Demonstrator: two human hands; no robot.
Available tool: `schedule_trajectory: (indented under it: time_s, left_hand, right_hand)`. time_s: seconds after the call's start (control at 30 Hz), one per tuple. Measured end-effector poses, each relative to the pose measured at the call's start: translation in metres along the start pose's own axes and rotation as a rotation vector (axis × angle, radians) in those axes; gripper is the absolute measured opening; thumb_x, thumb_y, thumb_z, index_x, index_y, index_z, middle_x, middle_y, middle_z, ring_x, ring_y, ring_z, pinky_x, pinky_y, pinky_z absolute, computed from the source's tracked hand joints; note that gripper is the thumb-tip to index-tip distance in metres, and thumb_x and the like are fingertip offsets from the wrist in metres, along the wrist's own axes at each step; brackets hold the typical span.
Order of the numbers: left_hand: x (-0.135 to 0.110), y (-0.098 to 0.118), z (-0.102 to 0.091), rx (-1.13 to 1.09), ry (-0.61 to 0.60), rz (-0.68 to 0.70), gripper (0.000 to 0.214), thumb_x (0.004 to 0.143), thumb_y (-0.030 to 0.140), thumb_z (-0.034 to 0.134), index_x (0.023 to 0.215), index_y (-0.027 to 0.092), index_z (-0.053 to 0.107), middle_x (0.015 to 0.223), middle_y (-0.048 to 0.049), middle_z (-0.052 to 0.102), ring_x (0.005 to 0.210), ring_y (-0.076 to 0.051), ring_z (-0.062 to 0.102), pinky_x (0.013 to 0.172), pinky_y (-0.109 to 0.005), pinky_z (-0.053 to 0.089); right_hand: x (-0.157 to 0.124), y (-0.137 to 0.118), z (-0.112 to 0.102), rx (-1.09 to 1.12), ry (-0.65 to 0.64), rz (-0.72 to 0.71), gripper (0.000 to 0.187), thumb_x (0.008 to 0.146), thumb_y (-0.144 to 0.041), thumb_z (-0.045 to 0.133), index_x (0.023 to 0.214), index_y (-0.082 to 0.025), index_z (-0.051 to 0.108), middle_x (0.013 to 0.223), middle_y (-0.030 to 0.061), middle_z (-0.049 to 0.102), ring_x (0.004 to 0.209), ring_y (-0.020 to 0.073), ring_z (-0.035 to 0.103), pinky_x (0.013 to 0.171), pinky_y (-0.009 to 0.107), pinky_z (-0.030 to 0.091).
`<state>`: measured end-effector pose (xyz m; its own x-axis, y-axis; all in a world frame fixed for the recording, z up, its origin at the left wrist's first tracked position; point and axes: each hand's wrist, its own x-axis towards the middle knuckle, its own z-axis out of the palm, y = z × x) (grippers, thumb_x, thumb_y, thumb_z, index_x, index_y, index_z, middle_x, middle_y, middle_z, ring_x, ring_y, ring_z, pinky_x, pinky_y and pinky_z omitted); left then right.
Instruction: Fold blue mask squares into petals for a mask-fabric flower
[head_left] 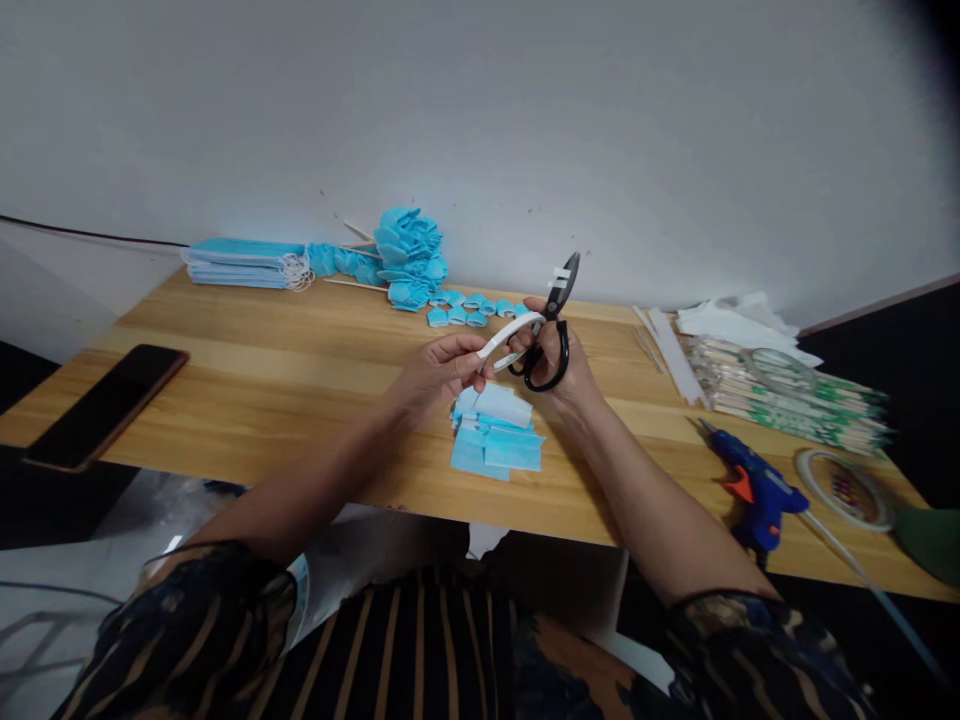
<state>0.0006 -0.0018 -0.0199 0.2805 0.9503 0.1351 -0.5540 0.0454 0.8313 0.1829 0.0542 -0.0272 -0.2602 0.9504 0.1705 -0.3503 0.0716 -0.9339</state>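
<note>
Above the desk [300, 345], the left hand [433, 374] pinches one side of a white ring-shaped roll [511, 334] between its fingers, while the right hand [571, 372], its fingers curled around black scissors [555, 384], meets the roll's other side, near a loose pile of flat blue pieces [513, 448].

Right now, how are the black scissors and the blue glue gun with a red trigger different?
The black scissors are held up in the right grip, while the blue glue gun lies on the wood-grained table. The scissors have looped black handles; the glue gun has a red trigger. Both are tools.
</note>
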Motion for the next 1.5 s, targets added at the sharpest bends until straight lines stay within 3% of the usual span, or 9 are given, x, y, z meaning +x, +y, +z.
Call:
schedule_trajectory:
  time_s: [0.23, 0.37, 0.43, 0.53, 0.67, 0.8, 1.1, 1.37, 1.5]
  left_hand:
    - [0.003, 0.005, -0.002, -0.013, 0.1, 0.067, 0.042, 0.063, 0.044, 0.098, 0.088, 0.019, 0.075, 0.074, -0.002, 0.073, 0.067, -0.013, 0.066, 0.059, -0.025, 0.052]
    - [0.007, 0.008, -0.01, -0.062, 0.194, 0.14, 0.04, 0.065, 0.039, 0.097, 0.088, 0.017, 0.072, 0.077, -0.0026, 0.073, 0.074, -0.013, 0.068, 0.065, -0.024, 0.054]
    - [0.009, 0.009, -0.014, -0.089, 0.222, 0.166, 0.042, 0.066, 0.038, 0.097, 0.092, 0.016, 0.072, 0.077, -0.0023, 0.073, 0.074, -0.012, 0.068, 0.066, -0.023, 0.054]
    - [0.012, 0.008, -0.018, -0.094, 0.255, 0.174, 0.042, 0.067, 0.037, 0.096, 0.093, 0.016, 0.072, 0.078, -0.0021, 0.072, 0.074, -0.012, 0.068, 0.068, -0.024, 0.054]
    - [0.013, 0.007, -0.02, -0.059, 0.269, 0.167, 0.037, 0.071, 0.037, 0.093, 0.093, 0.016, 0.071, 0.079, -0.0016, 0.071, 0.076, -0.012, 0.068, 0.07, -0.024, 0.054]
    - [0.012, 0.006, -0.02, -0.03, 0.244, 0.161, 0.038, 0.071, 0.04, 0.093, 0.091, 0.016, 0.07, 0.081, -0.002, 0.071, 0.079, -0.013, 0.068, 0.073, -0.025, 0.055]
    - [0.007, 0.005, -0.015, -0.017, 0.192, 0.14, 0.037, 0.066, 0.041, 0.097, 0.087, 0.018, 0.077, 0.083, -0.0028, 0.075, 0.079, -0.013, 0.069, 0.078, -0.028, 0.057]
    - [0.007, 0.003, -0.012, 0.008, 0.168, 0.115, 0.037, 0.064, 0.04, 0.098, 0.086, 0.019, 0.078, 0.085, -0.0015, 0.075, 0.075, -0.012, 0.069, 0.074, -0.028, 0.059]
    - [0.006, 0.003, -0.013, 0.006, 0.139, 0.117, 0.034, 0.066, 0.038, 0.097, 0.087, 0.019, 0.078, 0.085, -0.0006, 0.075, 0.073, -0.011, 0.069, 0.072, -0.026, 0.058]
  right_hand:
    - [0.006, -0.017, -0.009, -0.04, 0.055, 0.016, 0.073, 0.071, -0.077, 0.078, 0.126, -0.032, 0.061, 0.081, -0.0018, 0.07, 0.082, 0.0185, 0.069, 0.065, 0.03, 0.052]
    - [0.005, -0.042, -0.016, -0.103, 0.092, -0.036, 0.068, 0.068, -0.078, 0.08, 0.115, -0.032, 0.063, 0.075, -0.0019, 0.067, 0.081, 0.0206, 0.071, 0.065, 0.031, 0.055]
    - [-0.001, -0.048, -0.014, -0.139, 0.005, -0.044, 0.07, 0.067, -0.083, 0.077, 0.111, -0.029, 0.067, 0.073, -0.0011, 0.063, 0.077, 0.0208, 0.07, 0.067, 0.033, 0.056]
    - [-0.014, -0.05, -0.006, -0.167, -0.243, 0.016, 0.076, 0.071, -0.089, 0.068, 0.109, -0.023, 0.071, 0.074, 0.0015, 0.063, 0.071, 0.021, 0.069, 0.067, 0.036, 0.057]
    - [-0.025, -0.053, 0.004, -0.29, -0.485, 0.203, 0.064, 0.082, -0.077, 0.068, 0.102, -0.017, 0.073, 0.073, 0.0034, 0.067, 0.057, 0.0158, 0.063, 0.056, 0.031, 0.052]
    - [-0.026, -0.06, 0.005, -0.375, -0.55, 0.291, 0.058, 0.084, -0.073, 0.069, 0.092, -0.016, 0.074, 0.068, 0.0018, 0.065, 0.05, 0.0115, 0.057, 0.046, 0.025, 0.045]
    - [-0.024, -0.057, 0.003, -0.406, -0.636, 0.283, 0.057, 0.088, -0.071, 0.066, 0.07, -0.017, 0.067, 0.064, 0.0003, 0.063, 0.049, 0.0086, 0.055, 0.046, 0.022, 0.045]
    - [-0.024, -0.054, 0.004, -0.381, -0.652, 0.259, 0.055, 0.088, -0.07, 0.067, 0.09, -0.016, 0.074, 0.066, -0.0005, 0.063, 0.049, 0.0086, 0.055, 0.046, 0.023, 0.044]
    - [-0.025, -0.053, 0.006, -0.371, -0.628, 0.267, 0.056, 0.086, -0.071, 0.069, 0.091, -0.016, 0.073, 0.065, -0.0014, 0.062, 0.048, 0.0081, 0.055, 0.045, 0.022, 0.044]
